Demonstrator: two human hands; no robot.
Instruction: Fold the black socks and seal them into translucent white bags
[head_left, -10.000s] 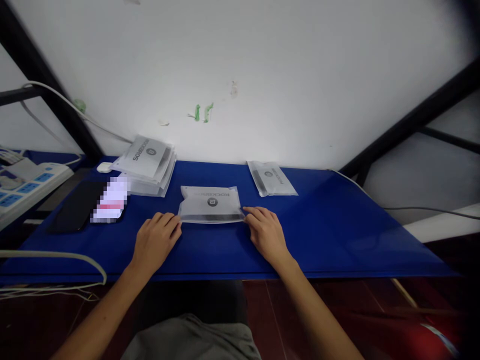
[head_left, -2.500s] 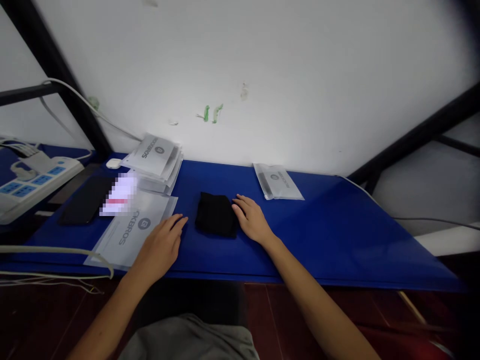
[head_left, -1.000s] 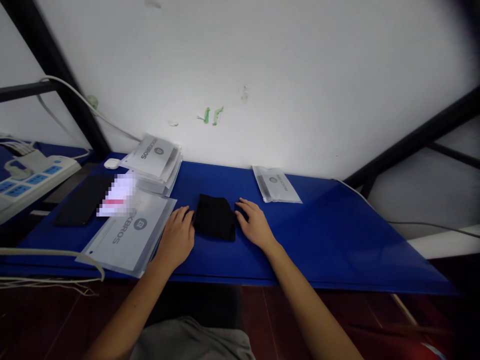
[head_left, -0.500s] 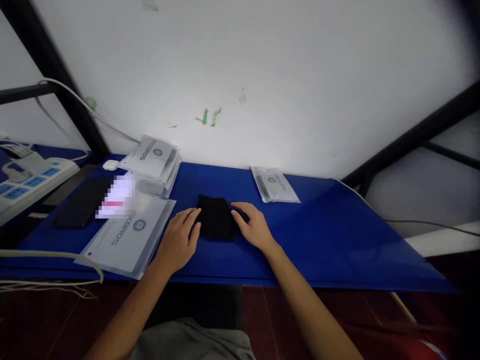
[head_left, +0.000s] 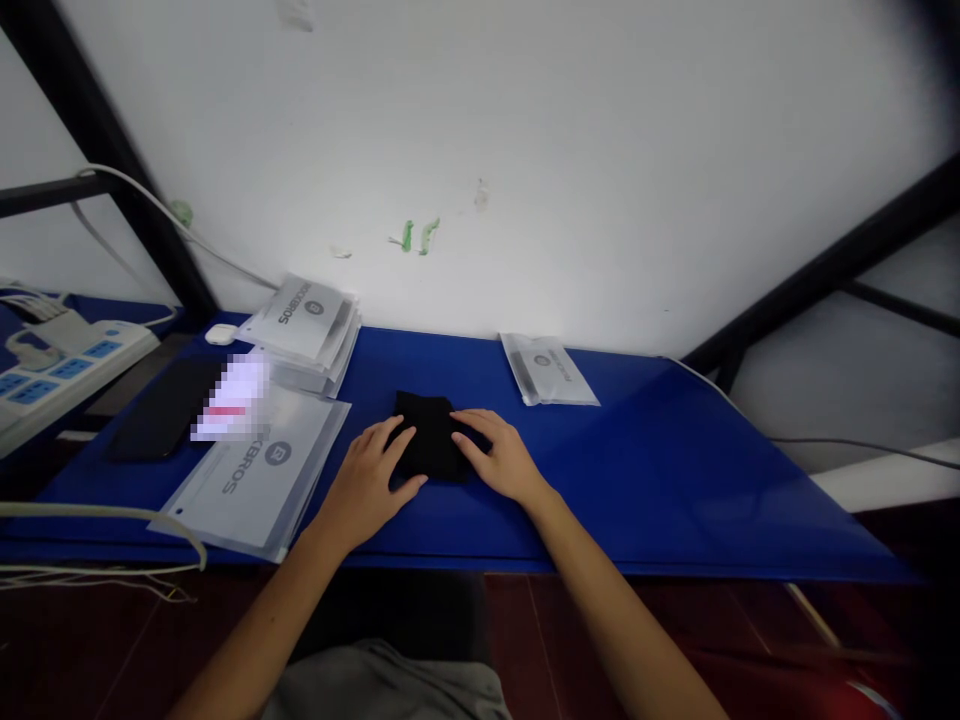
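A folded black cloth (head_left: 429, 438) lies flat on the blue table (head_left: 645, 480) in front of me. My left hand (head_left: 369, 478) rests at its left side, fingertips on the cloth's edge and thumb stretched along its near left corner. From the other side my right hand (head_left: 501, 455) touches the cloth's right edge with its fingertips, the fingers extended. Both hands are open, and neither is wrapped round the cloth. What kind of cloth item it is, I cannot make out.
Left of my hands lie printed plastic zip bags (head_left: 255, 480), with a stack of bags (head_left: 300, 320) behind. Another filled bag (head_left: 550, 370) lies near the wall. Farther left are a black phone (head_left: 161, 410), a white earbud case (head_left: 220, 334) and a power strip (head_left: 75, 370).
My left hand's fingers have spread, with the thumb moving down and right along the cloth. My right hand has slid left onto the cloth's right edge.
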